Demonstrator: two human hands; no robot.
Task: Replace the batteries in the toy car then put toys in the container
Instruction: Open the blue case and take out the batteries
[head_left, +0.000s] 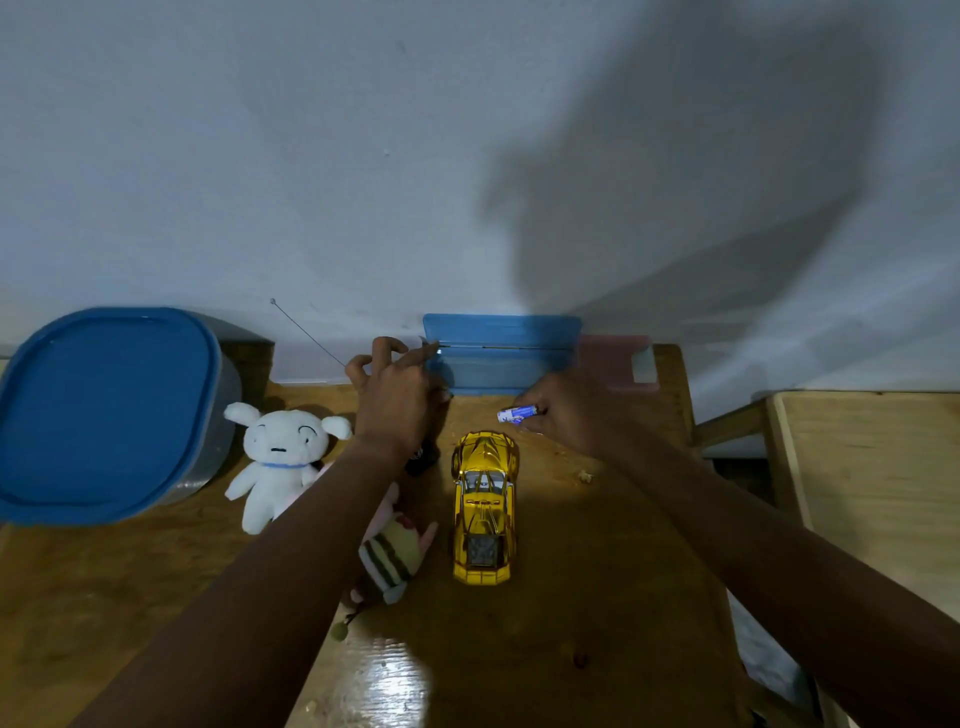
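A gold toy car (485, 506) stands on its wheels mid-table, nose toward the wall. My right hand (563, 415) is just beyond its nose and pinches a white and blue battery (517, 414). My left hand (395, 395) is curled, with index fingertip and thumb on the left edge of an open blue case (501, 353) by the wall. A dark remote (422, 460) lies mostly hidden under my left wrist; its thin antenna (306, 332) slants up to the left. A white plush dog (280, 457) and a pink striped plush (395, 553) lie left of the car.
A grey container with a blue lid (104, 415) sits shut at the far left. A pink case (618, 364) lies right of the blue one. The wooden table (597, 597) meets the wall at the back. A lighter wooden surface (872, 467) stands to the right, across a gap.
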